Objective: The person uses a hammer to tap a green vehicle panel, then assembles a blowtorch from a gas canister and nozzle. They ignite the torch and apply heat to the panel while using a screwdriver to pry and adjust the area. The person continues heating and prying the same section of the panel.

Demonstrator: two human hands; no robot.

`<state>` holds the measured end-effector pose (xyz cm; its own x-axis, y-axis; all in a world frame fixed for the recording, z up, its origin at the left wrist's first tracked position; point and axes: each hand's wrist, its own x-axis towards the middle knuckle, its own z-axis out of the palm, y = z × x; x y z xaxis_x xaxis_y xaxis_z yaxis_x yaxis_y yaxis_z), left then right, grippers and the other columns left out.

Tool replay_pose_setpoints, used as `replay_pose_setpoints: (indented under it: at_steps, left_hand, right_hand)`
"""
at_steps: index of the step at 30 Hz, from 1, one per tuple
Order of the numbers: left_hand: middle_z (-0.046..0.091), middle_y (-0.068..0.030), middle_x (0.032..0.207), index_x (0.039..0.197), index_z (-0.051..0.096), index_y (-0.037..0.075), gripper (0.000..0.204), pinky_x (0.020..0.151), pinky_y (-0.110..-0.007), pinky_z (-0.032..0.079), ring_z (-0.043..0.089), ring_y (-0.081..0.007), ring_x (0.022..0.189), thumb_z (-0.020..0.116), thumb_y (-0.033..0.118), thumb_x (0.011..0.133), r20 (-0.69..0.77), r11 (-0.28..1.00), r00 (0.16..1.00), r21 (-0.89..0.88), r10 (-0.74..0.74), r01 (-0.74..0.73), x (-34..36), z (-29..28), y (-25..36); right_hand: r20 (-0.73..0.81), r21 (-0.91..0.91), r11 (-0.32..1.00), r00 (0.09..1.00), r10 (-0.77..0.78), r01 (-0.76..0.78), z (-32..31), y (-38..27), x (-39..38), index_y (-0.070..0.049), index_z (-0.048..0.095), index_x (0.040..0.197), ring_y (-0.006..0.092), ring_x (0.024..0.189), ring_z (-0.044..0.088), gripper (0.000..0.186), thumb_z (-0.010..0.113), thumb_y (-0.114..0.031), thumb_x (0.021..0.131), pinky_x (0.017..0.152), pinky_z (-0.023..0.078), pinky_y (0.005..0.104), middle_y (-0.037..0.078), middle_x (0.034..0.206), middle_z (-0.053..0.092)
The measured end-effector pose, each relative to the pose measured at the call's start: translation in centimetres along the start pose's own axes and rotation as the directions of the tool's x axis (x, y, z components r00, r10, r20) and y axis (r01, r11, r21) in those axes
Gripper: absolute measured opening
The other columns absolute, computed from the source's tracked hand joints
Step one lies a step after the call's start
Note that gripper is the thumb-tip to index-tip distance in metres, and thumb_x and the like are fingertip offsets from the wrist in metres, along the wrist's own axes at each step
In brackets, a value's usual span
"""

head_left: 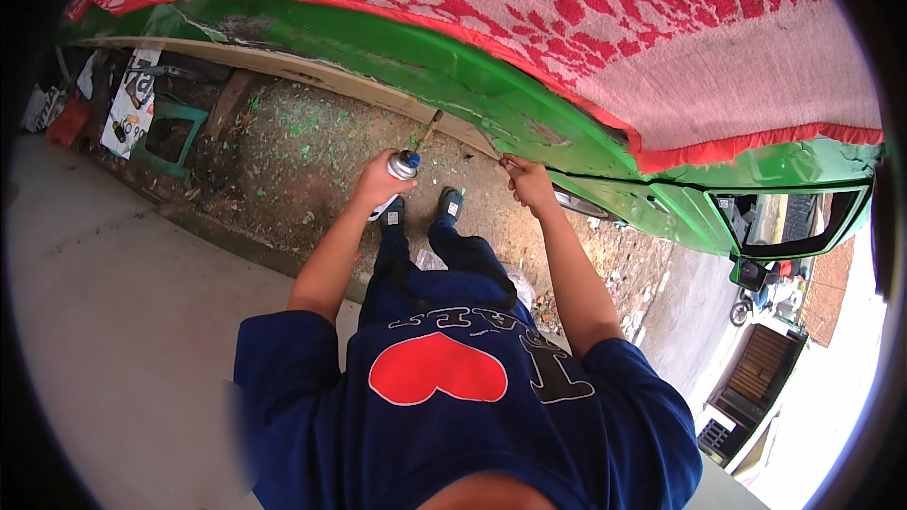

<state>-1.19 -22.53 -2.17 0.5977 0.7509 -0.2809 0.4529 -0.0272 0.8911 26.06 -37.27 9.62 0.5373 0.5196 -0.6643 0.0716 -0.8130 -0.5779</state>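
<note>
My left hand (380,179) is wrapped round a spray can (403,166) with a blue nozzle, held upright over the ground. My right hand (531,181) grips a thin, flat scraper-like tool (489,143); its exact kind is hard to make out. The tool points at the lower edge of a green vehicle body (444,76), whose paint is cracked and peeled in places. Whether its tip touches the panel I cannot tell. Just beyond the can, a thin rod (428,135) with a dark end slants toward the vehicle's lower edge.
A red and pink patterned blanket (529,0) covers the vehicle's top. Green flakes (298,123) litter the dirt below. Left of them lie a green plastic frame (179,137) and a printed board (132,104). A wheel (583,204) and side mirror (749,273) are at right.
</note>
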Motion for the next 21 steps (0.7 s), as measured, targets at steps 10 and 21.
replay_pose_setpoints:
  at_steps: [10, 21]
  left_hand:
    - [0.071, -0.0174, 0.105, 0.120, 0.059, 0.000, 0.071, 0.086, -0.038, 0.053, 0.070, -0.0282, 0.098, 0.090, 0.027, 0.062, 0.043, 0.995, 0.999, -0.095, -0.020, 0.024, 2.9, 3.3, -2.4]
    - [0.070, -0.0142, 0.104, 0.119, 0.058, -0.001, 0.067, 0.086, -0.035, 0.052, 0.068, -0.0218, 0.096, 0.090, 0.020, 0.063, 0.048, 0.999, 0.999, -0.039, 0.003, -0.002, 2.5, 3.2, -2.5]
  right_hand:
    - [-0.030, 0.112, 0.992, 0.997, 0.065, -0.061, -1.3, 1.7, -1.9, -0.017, 0.067, 0.128, 0.0092, 0.043, 0.047, 0.033, 0.060, -0.027, 0.097, 0.039, 0.037, 0.0264, 0.001, 0.062, 0.055]
    - [0.003, 0.192, 0.977, 0.995, 0.096, -0.094, -0.8, 2.9, -3.0, -0.012, 0.062, 0.133, 0.0071, 0.044, 0.045, 0.036, 0.059, -0.023, 0.099, 0.038, 0.032, 0.0243, 0.000, 0.064, 0.054]
